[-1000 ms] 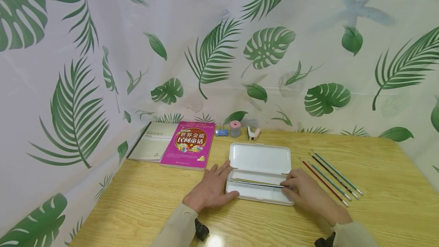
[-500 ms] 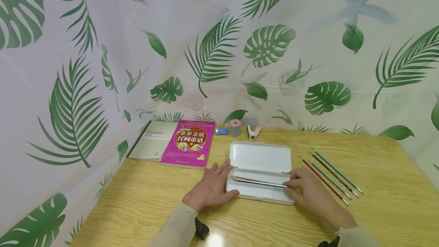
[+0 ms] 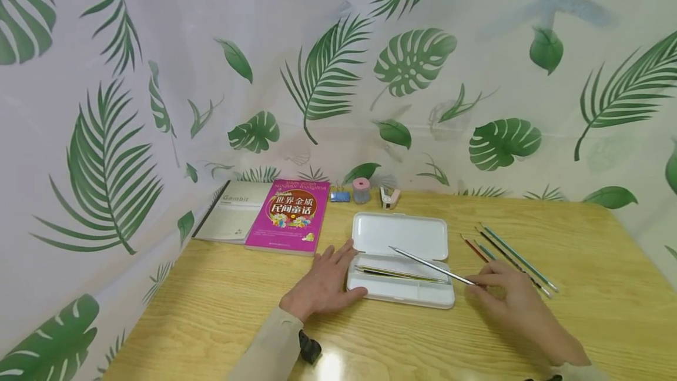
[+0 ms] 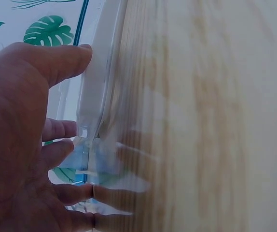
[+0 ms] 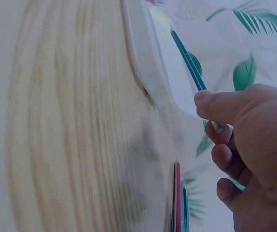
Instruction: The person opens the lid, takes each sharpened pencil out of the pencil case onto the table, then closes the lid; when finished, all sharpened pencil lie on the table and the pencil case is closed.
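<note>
A white pencil case lies on the table with its lid folded back. Several pencils, one yellow and black, rest in its rear compartment. My left hand rests at the case's left end, fingers straight and spread, thumb against the front wall. To the right of the case, my right hand pinches one pencil near its rear end between thumb and finger. That pencil slants up over the case, its tip to the left; it looks silvery in the head view and dark teal in the right wrist view.
Several pencils, red, black and teal, lie side by side right of the case, partly behind my right hand. A pink book overlaps a Gambit notebook. Along the back stand a blue item, a pink-topped cylinder and a small stapler.
My right hand has lifted the pencil from the case and drawn it to the right. Its tip now points up over the case. The left hand stays put.
</note>
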Action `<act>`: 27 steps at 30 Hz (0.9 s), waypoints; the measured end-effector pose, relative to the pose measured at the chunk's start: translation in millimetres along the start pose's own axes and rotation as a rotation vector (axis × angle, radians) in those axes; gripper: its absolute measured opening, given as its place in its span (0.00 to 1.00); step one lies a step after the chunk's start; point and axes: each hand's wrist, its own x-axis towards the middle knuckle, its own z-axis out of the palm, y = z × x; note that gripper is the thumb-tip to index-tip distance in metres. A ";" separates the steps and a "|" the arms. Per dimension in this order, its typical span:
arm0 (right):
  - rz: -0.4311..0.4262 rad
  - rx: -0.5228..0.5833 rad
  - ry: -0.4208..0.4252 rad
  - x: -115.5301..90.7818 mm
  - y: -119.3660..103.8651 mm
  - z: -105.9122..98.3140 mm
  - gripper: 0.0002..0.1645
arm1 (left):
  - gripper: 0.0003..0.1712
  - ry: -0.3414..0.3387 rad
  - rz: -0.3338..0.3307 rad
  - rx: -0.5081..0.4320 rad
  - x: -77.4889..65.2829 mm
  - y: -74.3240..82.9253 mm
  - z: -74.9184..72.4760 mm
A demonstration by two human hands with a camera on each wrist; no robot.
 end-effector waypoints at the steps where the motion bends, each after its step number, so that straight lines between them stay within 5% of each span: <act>1: 0.023 -0.009 0.010 -1.9 1.5 -3.5 0.14 | 0.47 0.001 0.002 0.000 0.1 0.3 -0.7; 9: 0.213 -0.072 0.110 -19.8 15.3 -32.0 0.10 | 0.47 0.011 0.008 0.003 1.0 1.8 -3.8; 15: 0.432 -0.170 0.070 -32.7 24.2 -43.7 0.06 | 0.47 0.009 0.009 0.002 0.3 1.8 -4.4; 27: 0.475 -0.198 -0.062 -43.2 22.1 -38.8 0.04 | 0.47 -0.002 0.003 -0.006 1.1 -0.4 -0.3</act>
